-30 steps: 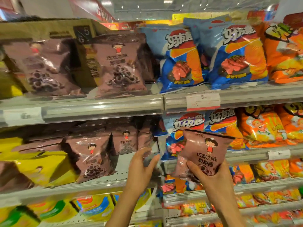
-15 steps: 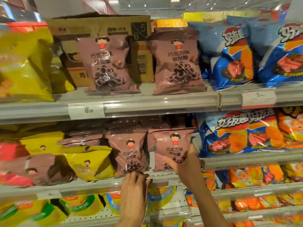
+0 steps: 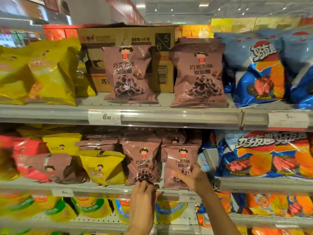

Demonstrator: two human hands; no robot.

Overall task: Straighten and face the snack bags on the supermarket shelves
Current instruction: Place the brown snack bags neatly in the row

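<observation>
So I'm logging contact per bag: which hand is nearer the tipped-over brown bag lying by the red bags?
Left. The left hand touches the bottom of an upright brown bag just right of the tipped-over brown bag; the right hand grips a bag farther right.

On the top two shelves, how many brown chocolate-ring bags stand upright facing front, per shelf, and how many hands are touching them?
Upper shelf, brown bags facing front: 2, the left upper bag and the right upper bag.
Lower shelf, brown bags facing front: 2, one touched by the left hand, one held by the right hand.
Hands on bags: 2.
Total front-facing brown bags: 4. Others lie tilted or hidden behind.
</observation>
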